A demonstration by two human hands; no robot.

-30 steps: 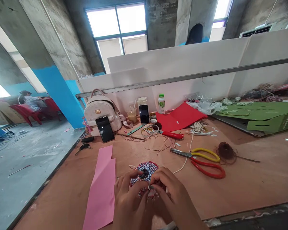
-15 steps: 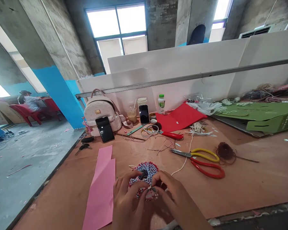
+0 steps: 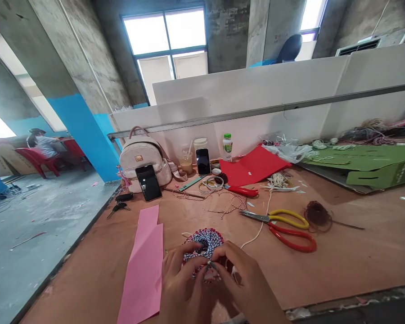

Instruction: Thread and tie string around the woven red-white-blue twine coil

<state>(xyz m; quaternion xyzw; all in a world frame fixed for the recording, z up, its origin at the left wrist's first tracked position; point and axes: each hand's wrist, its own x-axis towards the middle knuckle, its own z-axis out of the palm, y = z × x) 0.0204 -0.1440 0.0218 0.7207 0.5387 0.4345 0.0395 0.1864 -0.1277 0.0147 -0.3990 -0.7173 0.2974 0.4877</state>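
Observation:
A round, ring-like piece of blue, white and red twisted cord (image 3: 212, 236) is between my hands near the table's front. My left hand (image 3: 185, 276) grips its left and near side, fingers curled over the rim. At the near edge, my right hand (image 3: 241, 272) pinches finger and thumb together against the left fingertips, by a small pale bit of cord. A cream cord (image 3: 256, 234) trails from behind the right hand across the table. My fingers hide the near part of the ring.
Scissors (image 3: 283, 227) with yellow and red handles lie to the right, beside a brown thread bundle (image 3: 315, 213). Pink paper (image 3: 143, 270) lies left. Behind are a backpack (image 3: 143, 155), phones (image 3: 148, 182), a bottle (image 3: 227, 147), red sheet (image 3: 256, 166) and green cardboard (image 3: 374, 164).
My fingertips have shifted slightly at the ring's near edge, the right finger and thumb still pinched. A dark rounded shape beyond the partition has moved right.

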